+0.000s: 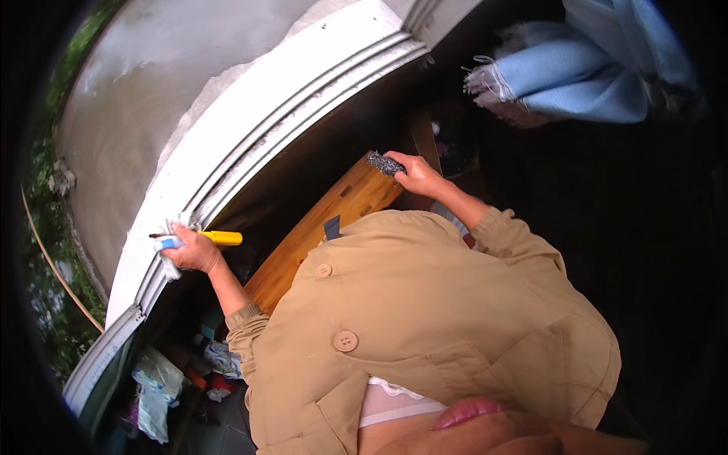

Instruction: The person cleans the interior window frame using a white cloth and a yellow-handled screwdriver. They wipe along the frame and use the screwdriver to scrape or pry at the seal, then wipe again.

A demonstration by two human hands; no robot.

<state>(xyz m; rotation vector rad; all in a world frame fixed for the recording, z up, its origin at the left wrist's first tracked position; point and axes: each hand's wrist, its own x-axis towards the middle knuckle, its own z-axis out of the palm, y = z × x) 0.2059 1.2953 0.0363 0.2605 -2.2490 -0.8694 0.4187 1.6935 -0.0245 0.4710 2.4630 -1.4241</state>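
My left hand (196,250) is at the sliding window's metal track (233,173), on the left. It grips a yellow-handled tool (223,238) with a thin dark tip, a whitish cloth (170,267) and a small blue-and-white object (168,244) that I cannot identify. In my right hand (420,175) is a dark grey scouring pad (386,163), which rests against the far end of a varnished wooden bench or board (324,222). Part of the wood is hidden below the tan jacket.
Beyond the track lies a white sill (273,85), with pavement and greenery outside. Blue fringed fabric (574,79) hangs at the upper right. Plastic packages (156,387) and other items lie at the lower left. A window frame edge (108,355) stands beside them.
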